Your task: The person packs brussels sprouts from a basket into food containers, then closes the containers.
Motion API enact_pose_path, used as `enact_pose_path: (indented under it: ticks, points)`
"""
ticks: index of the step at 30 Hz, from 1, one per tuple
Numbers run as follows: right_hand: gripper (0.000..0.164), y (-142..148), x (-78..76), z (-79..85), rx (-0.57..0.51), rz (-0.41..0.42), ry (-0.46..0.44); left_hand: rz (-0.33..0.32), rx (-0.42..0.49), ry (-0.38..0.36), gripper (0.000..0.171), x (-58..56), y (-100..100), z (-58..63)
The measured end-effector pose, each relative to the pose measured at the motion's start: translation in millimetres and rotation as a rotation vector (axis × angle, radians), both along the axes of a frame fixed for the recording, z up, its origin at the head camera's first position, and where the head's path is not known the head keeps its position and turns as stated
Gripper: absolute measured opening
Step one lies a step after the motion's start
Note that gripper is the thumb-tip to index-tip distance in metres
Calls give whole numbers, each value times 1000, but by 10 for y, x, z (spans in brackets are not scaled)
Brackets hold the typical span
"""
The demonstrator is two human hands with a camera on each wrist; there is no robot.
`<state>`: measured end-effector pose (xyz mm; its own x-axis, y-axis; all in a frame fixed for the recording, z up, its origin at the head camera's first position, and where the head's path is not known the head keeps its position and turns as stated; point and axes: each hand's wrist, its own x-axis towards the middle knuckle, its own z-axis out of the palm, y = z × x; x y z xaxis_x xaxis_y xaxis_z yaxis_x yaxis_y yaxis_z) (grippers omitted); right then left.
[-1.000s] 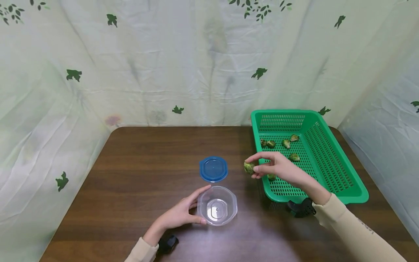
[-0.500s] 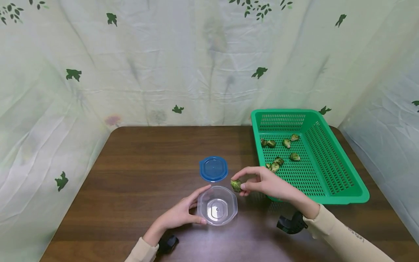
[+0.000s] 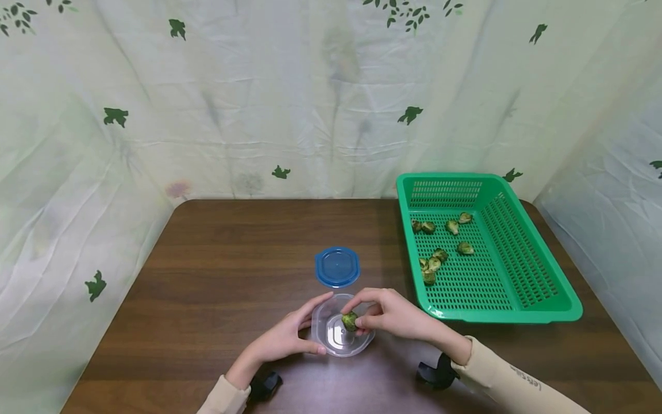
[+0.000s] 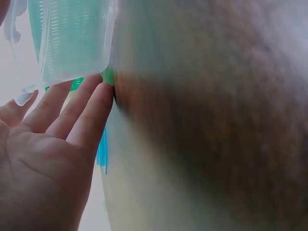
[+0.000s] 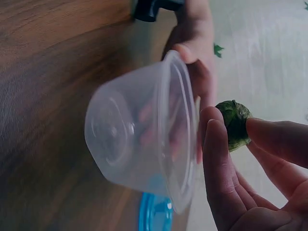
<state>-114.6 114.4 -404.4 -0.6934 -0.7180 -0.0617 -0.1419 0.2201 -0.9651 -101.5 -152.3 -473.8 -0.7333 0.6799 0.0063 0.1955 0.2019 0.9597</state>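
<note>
My right hand (image 3: pixel 395 313) pinches a roasted-looking Brussels sprout (image 3: pixel 349 321) between thumb and fingertips, over the clear plastic container (image 3: pixel 322 325). In the right wrist view the sprout (image 5: pixel 235 124) hangs just outside the plane of the container's rim (image 5: pixel 177 130). With thumb and fingers spread round its left side, my left hand (image 3: pixel 281 340) holds the container on the table. The left wrist view has the fingers of that hand (image 4: pixel 53 144) lying against the container's wall (image 4: pixel 77 43). Inside the container I see no other sprout.
A blue lid (image 3: pixel 337 267) lies on the brown table (image 3: pixel 233 259), just behind the container. At the right stands a green perforated basket (image 3: pixel 538 310) with several sprouts (image 3: pixel 433 264) on its floor. A pale curtain (image 3: pixel 289 103) hangs behind the table.
My right hand has carried the sprout left and toward me, from beside the basket's left rim to over the container. The left hand and container have stayed in place.
</note>
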Motion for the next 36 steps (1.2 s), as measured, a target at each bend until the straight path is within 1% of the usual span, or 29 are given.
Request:
enact_pose_path:
  ticks: [5,11,16,22,25,28,32,36]
  points:
    - [23,-126,52,-65,20,0,26,-4,8,10,91,4,1,0]
    - [22,-233,100,-132,50,-20,55,-9,20,-11,90,8,5,13]
    - [23,-272,103,-176,71,-36,111,-9,19,-15,91,3,6,12]
    - [21,-314,103,-203,83,-30,177,-8,23,-40,91,-1,-4,17]
    - [20,-333,104,-206,78,-27,193,-10,19,-38,91,-3,-4,23]
    - [19,-349,108,-208,79,-29,190,-12,17,-30,91,-6,-3,20]
    - [20,-373,109,-208,116,-25,196,-12,13,-19,91,-12,-6,8]
    - [19,-389,109,-212,174,0,243,-11,9,-11,92,-14,-12,10]
